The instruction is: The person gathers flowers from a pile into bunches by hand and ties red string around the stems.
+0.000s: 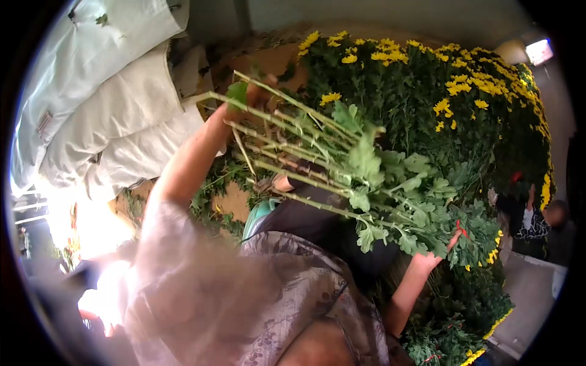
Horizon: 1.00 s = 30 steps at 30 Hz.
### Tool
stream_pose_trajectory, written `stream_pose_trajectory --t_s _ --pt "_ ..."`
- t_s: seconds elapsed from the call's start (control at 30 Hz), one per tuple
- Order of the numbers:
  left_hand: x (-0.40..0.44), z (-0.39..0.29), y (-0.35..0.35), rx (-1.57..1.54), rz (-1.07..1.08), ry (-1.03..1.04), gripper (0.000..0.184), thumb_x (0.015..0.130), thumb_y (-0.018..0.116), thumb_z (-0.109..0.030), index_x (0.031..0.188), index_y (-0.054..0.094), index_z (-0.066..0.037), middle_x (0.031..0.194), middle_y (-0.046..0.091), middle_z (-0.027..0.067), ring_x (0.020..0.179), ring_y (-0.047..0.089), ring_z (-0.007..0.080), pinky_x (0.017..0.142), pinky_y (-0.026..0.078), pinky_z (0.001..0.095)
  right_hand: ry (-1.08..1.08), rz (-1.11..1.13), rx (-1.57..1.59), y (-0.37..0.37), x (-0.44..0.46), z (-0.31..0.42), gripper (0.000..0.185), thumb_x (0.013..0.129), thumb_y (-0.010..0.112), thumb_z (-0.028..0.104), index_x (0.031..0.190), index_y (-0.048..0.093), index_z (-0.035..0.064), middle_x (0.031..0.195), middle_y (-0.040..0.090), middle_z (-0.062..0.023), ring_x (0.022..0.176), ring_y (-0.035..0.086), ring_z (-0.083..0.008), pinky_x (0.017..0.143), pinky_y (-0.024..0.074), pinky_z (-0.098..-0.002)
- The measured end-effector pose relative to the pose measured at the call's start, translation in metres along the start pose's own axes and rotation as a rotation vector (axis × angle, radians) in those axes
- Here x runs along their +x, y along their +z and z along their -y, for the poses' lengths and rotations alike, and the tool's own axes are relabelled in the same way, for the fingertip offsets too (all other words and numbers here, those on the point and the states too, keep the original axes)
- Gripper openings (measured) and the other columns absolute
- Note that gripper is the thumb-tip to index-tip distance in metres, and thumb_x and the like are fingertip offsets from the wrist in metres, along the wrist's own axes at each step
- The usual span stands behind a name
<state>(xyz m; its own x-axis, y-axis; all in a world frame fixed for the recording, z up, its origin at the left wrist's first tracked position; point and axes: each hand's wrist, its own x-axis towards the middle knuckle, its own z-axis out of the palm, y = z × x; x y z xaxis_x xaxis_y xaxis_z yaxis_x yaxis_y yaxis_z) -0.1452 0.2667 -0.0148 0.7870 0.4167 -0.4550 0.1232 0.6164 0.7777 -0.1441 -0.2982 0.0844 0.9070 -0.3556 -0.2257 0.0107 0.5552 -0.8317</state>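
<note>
A bunch of chrysanthemums [390,189] lies slantwise in front of me, its bare cut stems [287,143] pointing up and left, its leafy part down and right. My right hand [428,259] is closed around the leafy part from below, its fingers partly covered by leaves. Close to that hand a red tie [461,229] shows on the foliage. My left hand [247,100] reaches up to the stem ends, beside a loose green leaf [237,91]. Stems and blur hide its fingers, so its grip is unclear.
A large bank of yellow chrysanthemums [427,104] fills the back and right. More tied bunches [452,341] lie at the lower right. White sheeting [116,116] is stacked at the left. Cut leaves [223,183] litter the floor. Another person [534,219] is at the far right.
</note>
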Motion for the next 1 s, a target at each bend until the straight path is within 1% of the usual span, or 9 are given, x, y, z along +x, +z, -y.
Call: stream_pose_trajectory --t_s 0.1,0.17,0.27,0.4,0.47,0.6,0.77,0.83,1.0 --pt "-0.059 -0.038 0.026 0.434 -0.069 0.063 0.024 0.089 0.061 -0.026 0.091 0.064 -0.003 0.065 0.061 0.0036 0.055 0.058 0.0162 0.046 0.045 0.0274 -0.098 -0.074 -0.057 -0.009 0.006 0.026 0.053 0.094 0.044 0.045 0.136 0.045 0.0117 0.138 0.046 -0.0079 0.125 0.045 -0.0298 0.105 0.0344 -0.0474" --pt "-0.008 -0.044 -0.062 0.051 -0.32 0.113 0.02 0.089 0.06 -0.017 0.087 0.063 0.003 0.066 0.061 0.0094 0.048 0.055 0.0192 0.045 0.05 0.0315 -0.087 -0.089 -0.008 -0.01 0.005 0.041 0.053 0.094 0.043 0.045 0.137 0.044 0.0134 0.141 0.042 -0.0076 0.128 0.041 -0.0296 0.107 0.0308 -0.0487" --pt "-0.018 -0.016 -0.08 1.079 -0.308 0.09 0.046 0.078 0.073 -0.032 0.108 0.059 0.0 0.074 0.063 0.0123 0.049 0.057 0.0216 0.041 0.051 0.0324 -0.179 -0.065 -0.002 -0.023 0.013 0.058 0.054 0.093 0.044 0.045 0.138 0.043 0.0142 0.142 0.041 -0.0077 0.13 0.038 -0.0293 0.11 0.0263 -0.0485" --pt "-0.023 0.065 -0.078 1.712 -0.096 0.315 0.082 0.063 0.083 -0.032 0.134 0.046 -0.012 0.127 0.047 0.0224 0.105 0.057 0.0343 0.085 0.051 0.0408 -0.201 -0.109 0.059 -0.022 0.016 0.066 0.057 0.091 0.047 0.045 0.137 0.043 0.0116 0.141 0.042 -0.007 0.128 0.039 -0.0297 0.108 0.0282 -0.046" --pt "-0.02 0.067 -0.051 1.719 0.055 0.107 0.079 0.062 0.082 -0.03 0.132 0.048 -0.015 0.135 0.038 0.0223 0.119 0.046 0.0363 0.1 0.04 0.0406 -0.281 -0.01 0.035 -0.029 0.018 0.073 0.058 0.091 0.05 0.046 0.136 0.044 0.0102 0.14 0.043 -0.0074 0.128 0.04 -0.0293 0.107 0.0298 -0.0459" --pt "-0.028 0.056 0.014 1.115 -0.01 0.429 0.07 0.069 0.078 -0.026 0.13 0.049 -0.009 0.129 0.047 0.0185 0.117 0.049 0.0343 0.096 0.042 0.0391 -0.262 -0.102 0.09 -0.027 0.01 0.082 0.051 0.091 0.052 0.044 0.13 0.048 0.0118 0.135 0.048 -0.0073 0.122 0.046 -0.0277 0.103 0.0353 -0.0483" --pt "-0.004 0.024 0.084 1.26 0.094 0.782 0.055 0.079 0.067 -0.015 0.131 0.05 -0.011 0.125 0.057 0.0073 0.1 0.061 0.0235 0.083 0.048 0.0324 -0.435 0.228 0.131 -0.046 0.0 0.107 0.045 0.085 0.062 0.033 0.124 0.053 0.0133 0.122 0.057 -0.0063 0.113 0.053 -0.0248 0.095 0.0441 -0.0442" --pt "-0.017 0.026 0.111 0.911 0.099 0.276 0.04 0.085 0.056 -0.01 0.125 0.055 -0.01 0.121 0.058 0.0065 0.104 0.059 0.0213 0.086 0.047 0.0302 -0.432 0.098 0.265 -0.06 0.005 0.111 0.056 0.081 0.066 0.036 0.13 0.049 0.0134 0.128 0.053 -0.0049 0.12 0.048 -0.0231 0.1 0.0392 -0.0449" --pt "-0.004 0.022 0.143 1.012 0.459 0.372 0.043 0.088 0.054 -0.008 0.131 0.048 -0.005 0.127 0.052 0.0091 0.091 0.06 0.0144 0.059 0.048 0.0232 -0.599 -0.005 0.026 -0.064 -0.003 0.17 0.054 0.084 0.065 0.044 0.125 0.052 0.0096 0.116 0.059 -0.0065 0.102 0.059 -0.02 0.085 0.0499 -0.0382"
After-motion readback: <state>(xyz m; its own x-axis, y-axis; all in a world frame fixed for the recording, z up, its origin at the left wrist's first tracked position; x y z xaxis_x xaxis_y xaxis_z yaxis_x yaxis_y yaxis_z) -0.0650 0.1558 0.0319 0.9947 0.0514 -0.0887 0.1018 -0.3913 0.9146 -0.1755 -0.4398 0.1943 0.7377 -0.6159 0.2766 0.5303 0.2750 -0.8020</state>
